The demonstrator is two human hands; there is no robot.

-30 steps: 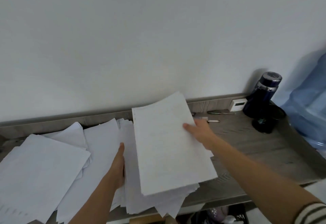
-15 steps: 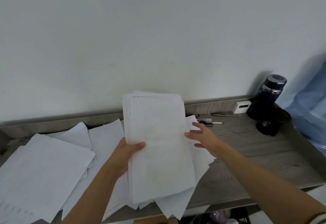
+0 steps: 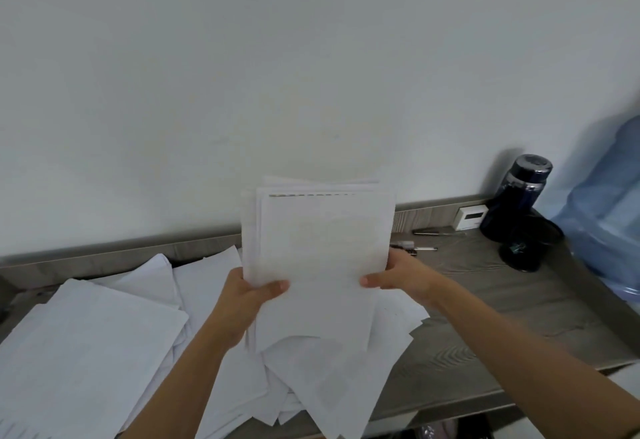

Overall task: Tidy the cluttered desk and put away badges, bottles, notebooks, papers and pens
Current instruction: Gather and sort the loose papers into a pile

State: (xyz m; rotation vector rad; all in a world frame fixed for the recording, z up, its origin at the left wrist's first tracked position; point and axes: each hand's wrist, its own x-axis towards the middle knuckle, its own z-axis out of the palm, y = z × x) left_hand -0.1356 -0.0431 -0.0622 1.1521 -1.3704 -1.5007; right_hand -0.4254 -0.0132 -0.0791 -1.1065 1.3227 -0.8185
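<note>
Right now both hands hold a stack of papers [image 3: 322, 251] up off the desk [image 3: 485, 317], its face tilted toward the camera and its top edge against the white wall [image 3: 242, 75]. The left hand [image 3: 249, 303] grips the stack's lower left edge, thumb curled over the front sheet and fingers hidden behind. The right hand [image 3: 401, 276] pinches the right edge the same way, thumb lying on the front and fingers out of sight behind the paper. The sheets in the stack are not squared; several edges show stepped along the top and left side. Below the stack more loose sheets [image 3: 329, 379] lie fanned on the desk, some hanging over its front edge, and a wider spread of white sheets [image 3: 86, 345] covers the desk's left part. To the right of the right hand two pens [image 3: 424, 249] lie on the bare wood near the back ledge. Further right a small white device [image 3: 471, 217] leans at the ledge, just beside a dark bottle [image 3: 516, 196] standing upright, with a black round object [image 3: 526, 248] in front of it. A blue water jug [image 3: 609, 217] stands at the far right edge.
</note>
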